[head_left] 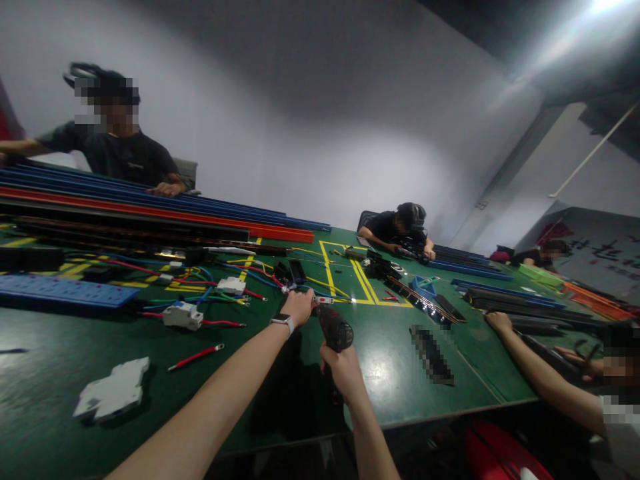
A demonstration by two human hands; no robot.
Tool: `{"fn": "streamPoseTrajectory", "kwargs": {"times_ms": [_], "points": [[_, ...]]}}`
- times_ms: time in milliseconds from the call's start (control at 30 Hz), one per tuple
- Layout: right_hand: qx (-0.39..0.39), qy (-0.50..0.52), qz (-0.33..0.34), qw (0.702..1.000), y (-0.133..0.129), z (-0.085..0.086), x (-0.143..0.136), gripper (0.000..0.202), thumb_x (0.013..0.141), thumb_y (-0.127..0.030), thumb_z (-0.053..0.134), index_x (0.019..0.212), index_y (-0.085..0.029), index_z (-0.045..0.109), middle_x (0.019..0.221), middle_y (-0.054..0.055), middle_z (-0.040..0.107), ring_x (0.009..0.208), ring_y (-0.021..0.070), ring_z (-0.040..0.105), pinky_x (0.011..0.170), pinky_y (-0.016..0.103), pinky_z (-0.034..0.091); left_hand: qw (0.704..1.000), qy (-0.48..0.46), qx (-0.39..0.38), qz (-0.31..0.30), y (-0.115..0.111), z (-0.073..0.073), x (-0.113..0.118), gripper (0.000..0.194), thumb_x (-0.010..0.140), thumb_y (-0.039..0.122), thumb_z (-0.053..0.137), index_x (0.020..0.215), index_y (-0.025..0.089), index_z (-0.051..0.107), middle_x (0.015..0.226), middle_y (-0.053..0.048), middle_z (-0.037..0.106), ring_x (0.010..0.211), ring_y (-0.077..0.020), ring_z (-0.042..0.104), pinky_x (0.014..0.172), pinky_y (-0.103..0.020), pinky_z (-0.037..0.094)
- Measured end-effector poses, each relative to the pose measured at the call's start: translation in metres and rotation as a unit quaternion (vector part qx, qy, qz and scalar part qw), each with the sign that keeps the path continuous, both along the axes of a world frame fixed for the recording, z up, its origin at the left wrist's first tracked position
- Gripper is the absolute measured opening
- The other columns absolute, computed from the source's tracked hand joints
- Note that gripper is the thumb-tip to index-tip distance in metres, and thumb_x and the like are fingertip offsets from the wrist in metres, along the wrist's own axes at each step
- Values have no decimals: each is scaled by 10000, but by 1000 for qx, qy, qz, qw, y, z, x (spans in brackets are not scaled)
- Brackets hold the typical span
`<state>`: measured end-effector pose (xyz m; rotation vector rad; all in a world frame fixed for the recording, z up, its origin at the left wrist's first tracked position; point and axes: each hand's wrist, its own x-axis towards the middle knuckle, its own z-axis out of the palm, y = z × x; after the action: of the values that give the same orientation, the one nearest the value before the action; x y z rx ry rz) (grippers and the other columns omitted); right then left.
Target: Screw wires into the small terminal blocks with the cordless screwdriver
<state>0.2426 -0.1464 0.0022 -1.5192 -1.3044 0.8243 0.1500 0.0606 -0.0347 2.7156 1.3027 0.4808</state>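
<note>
My right hand [343, 370] is wrapped round the grip of a dark cordless drill [336, 331], its nose pointing away from me. Right at that nose, my left hand [299, 308] is closed on a small white circuit breaker [326, 301] with a red mark, mostly covered by the fingers and drill. Coloured wires run up to the left hand from the left. Left of my forearm lie another white circuit breaker [183, 316] with red leads, a short red cable [197, 358] with a ring lug, and a larger white breaker [114, 392].
A blue power strip [65, 291] lies at the left on the green table [395, 393]. Long blue and orange rails [240, 225] line the far edge. A pixelated dark object [431, 355] lies to the right. Co-workers sit across the table, and another person's arm [545, 377] reaches in from the right.
</note>
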Motion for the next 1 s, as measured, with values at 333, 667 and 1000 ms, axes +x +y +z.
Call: {"fn": "streamPoseTrajectory", "kwargs": {"times_ms": [333, 667, 1000], "points": [[-2, -6, -7, 1000, -2, 3, -1, 153, 764, -213, 495, 629, -184, 562, 539, -1, 577, 566, 159, 569, 554, 242, 387, 1000, -9, -2, -2, 0, -1, 0, 324, 971, 375, 327, 1117, 139, 494, 978, -182, 698, 979, -288, 652, 905, -426, 328], [-1, -5, -4, 1000, -1, 1, -1, 161, 753, -221, 495, 606, -186, 551, 522, 4, 577, 544, 159, 558, 538, 245, 382, 1000, -9, -10, 0, 0, 0, 0, 324, 966, 388, 348, 1116, 146, 503, 963, -162, 701, 975, -289, 651, 903, -422, 325], [-3, -5, -11, 1000, 0, -3, 0, 132, 761, -244, 509, 667, -180, 575, 532, 6, 590, 527, 162, 559, 520, 244, 379, 1000, -20, -1, 0, 2, -5, 1, 316, 967, 392, 355, 1122, 159, 501, 956, -153, 705, 966, -298, 651, 889, -426, 319]]}}
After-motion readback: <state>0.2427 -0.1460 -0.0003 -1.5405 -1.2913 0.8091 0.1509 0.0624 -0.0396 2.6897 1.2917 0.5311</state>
